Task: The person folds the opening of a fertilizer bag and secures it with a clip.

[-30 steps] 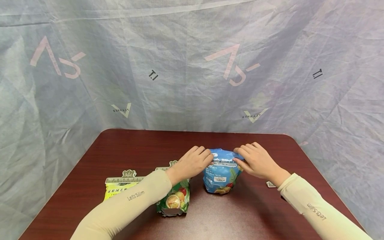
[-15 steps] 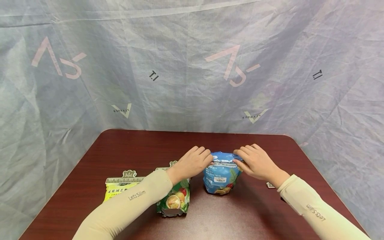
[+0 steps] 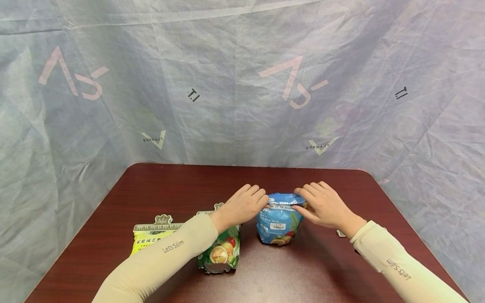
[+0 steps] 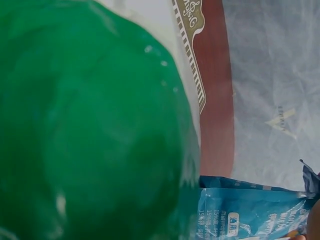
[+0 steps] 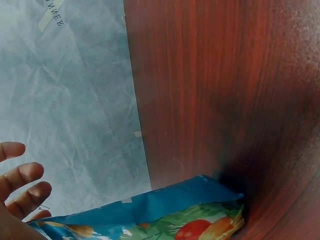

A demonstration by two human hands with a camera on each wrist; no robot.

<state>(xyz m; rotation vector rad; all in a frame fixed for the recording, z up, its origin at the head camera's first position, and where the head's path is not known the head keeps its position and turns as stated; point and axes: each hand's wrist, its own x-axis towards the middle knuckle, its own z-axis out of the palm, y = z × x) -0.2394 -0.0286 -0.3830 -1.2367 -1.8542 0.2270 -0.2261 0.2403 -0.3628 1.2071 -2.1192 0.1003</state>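
A blue plastic bag (image 3: 278, 227) with fruit printed on it stands upright on the table, its top folded over. My left hand (image 3: 242, 206) grips the fold at its left end. At the other end my right hand (image 3: 322, 205) pinches the fold, thumb in front and fingers behind. The right wrist view shows the right hand's fingers (image 5: 25, 185) above the bag's blue side (image 5: 150, 205). In the left wrist view, the blue bag (image 4: 240, 212) is at the lower right, beside a hand cut off by the frame edge. The left fingertips are partly hidden.
Left of the blue bag stands a green bag (image 3: 221, 252), partly behind the left forearm. A yellow bag (image 3: 147, 240) lies farther left, topped by a piano-key clip (image 3: 163, 221). Another piano-key piece (image 3: 341, 232) shows beneath the right wrist. Grey cloth (image 3: 235, 84) hangs behind the table.
The top of the blue bag has folded down lower, and its printed upper band now tilts forward. Both hands have stayed nearly in place, the right thumb shifting slightly.
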